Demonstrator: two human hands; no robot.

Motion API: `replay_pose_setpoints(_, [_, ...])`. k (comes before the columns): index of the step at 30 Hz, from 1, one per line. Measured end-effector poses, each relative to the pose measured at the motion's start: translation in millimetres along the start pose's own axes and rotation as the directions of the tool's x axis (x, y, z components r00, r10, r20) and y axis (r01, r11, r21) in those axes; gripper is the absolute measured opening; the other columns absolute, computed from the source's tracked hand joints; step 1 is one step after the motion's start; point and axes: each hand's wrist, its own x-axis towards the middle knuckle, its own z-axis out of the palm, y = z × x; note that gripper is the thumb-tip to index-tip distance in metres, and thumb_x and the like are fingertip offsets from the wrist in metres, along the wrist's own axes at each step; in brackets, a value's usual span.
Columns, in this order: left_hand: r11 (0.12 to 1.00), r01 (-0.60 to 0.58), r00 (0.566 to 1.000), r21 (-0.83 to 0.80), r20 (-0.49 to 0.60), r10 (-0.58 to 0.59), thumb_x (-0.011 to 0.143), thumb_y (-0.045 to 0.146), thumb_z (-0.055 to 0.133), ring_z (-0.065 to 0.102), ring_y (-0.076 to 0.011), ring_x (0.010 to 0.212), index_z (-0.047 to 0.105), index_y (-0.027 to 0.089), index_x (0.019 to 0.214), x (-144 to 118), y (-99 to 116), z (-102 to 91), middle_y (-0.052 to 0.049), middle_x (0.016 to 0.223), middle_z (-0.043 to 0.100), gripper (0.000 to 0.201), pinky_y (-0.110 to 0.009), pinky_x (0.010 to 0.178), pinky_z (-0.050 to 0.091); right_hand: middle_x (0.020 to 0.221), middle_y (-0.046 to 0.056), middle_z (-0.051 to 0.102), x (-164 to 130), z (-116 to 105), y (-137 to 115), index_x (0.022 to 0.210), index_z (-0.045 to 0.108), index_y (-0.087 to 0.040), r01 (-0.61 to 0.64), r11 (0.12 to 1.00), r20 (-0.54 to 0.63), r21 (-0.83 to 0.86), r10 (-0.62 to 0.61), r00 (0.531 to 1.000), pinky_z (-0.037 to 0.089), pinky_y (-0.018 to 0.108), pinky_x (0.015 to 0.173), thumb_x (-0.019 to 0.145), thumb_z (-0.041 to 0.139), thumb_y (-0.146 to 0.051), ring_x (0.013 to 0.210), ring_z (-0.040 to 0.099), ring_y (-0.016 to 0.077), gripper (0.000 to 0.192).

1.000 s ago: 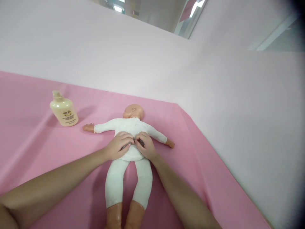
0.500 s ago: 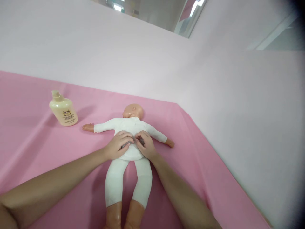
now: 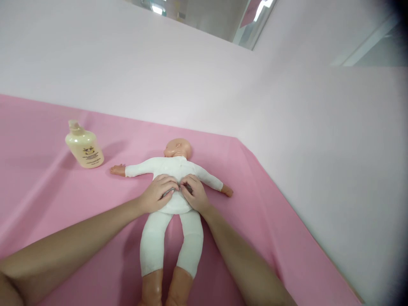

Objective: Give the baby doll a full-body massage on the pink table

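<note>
Almost nothing has shifted since the earlier frames: both hands stay pressed at the same spot on the doll's middle, and only the view has drifted a touch, nudging the bottle slightly toward the left edge.

At the centre of the frame lies a soft-bodied baby doll in a white long-sleeved suit, flat on a pink cloth-covered desk, its bald plastic head toward the upper middle, arms spread to either side and legs running down to the lower edge. Spread out like this, its trunk is fully exposed to the person leaning over it.

The left hand comes in from the lower left and the right hand from the lower right; they meet at the doll's waist, fingertips nearly touching. Each grip is curled nearly closed, fingers bent inward and seemingly pinching a fold of the white fabric where a darker gap shows between them. Whether they truly hold cloth or only press on it I cannot tell for sure. Two hands facing each other like this suit working the garment's middle seam from both sides.

In the upper left of the frame a cream-coloured plastic pump bottle with a small printed label stands upright on the cloth, well apart from the doll's outstretched hand. Pale pink walls rise behind the desk.
</note>
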Motion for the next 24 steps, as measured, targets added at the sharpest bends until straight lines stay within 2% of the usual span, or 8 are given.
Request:
replay_pose_setpoints(12, [0.999,0.035,0.998,0.012,-0.044,-0.035,0.096,0.020,0.043,0.058,-0.0246,0.112,0.061,0.022,0.111,-1.7,-1.5,2.4,-0.008,0.115,0.066,0.023,-0.045,0.100,0.044,0.092,0.005,0.064,-2.7,0.3,1.9,0.091,0.059,-0.023,0.017,0.999,-0.054,-0.036,-0.019,0.998,0.046,0.040,0.087,0.088,0.053,-0.014,0.091,0.058,0.0224,0.011])
replay_pose_setpoints(19, [0.995,0.091,0.996,0.041,0.015,-0.091,0.096,0.022,0.043,0.057,-0.0261,0.114,0.061,0.022,0.114,-0.1,-1.7,4.3,-0.008,0.120,0.065,0.025,-0.047,0.099,0.044,0.091,0.004,0.066,1.2,0.2,2.2,0.088,0.062,-0.023,-0.030,1.000,0.014,-0.005,0.030,0.999,0.047,0.040,0.089,0.089,0.056,-0.015,0.091,0.060,0.0215,0.011])
replay_pose_setpoints(24, [0.997,0.079,0.997,0.024,0.011,-0.080,0.097,0.022,0.043,0.058,-0.0255,0.111,0.062,0.022,0.113,0.0,-2.3,3.8,-0.008,0.117,0.066,0.025,-0.047,0.098,0.044,0.091,0.004,0.065,0.3,1.3,3.6,0.089,0.062,-0.023,-0.022,1.000,0.004,-0.012,0.022,1.000,0.047,0.041,0.089,0.089,0.056,-0.016,0.090,0.060,0.0220,0.010])
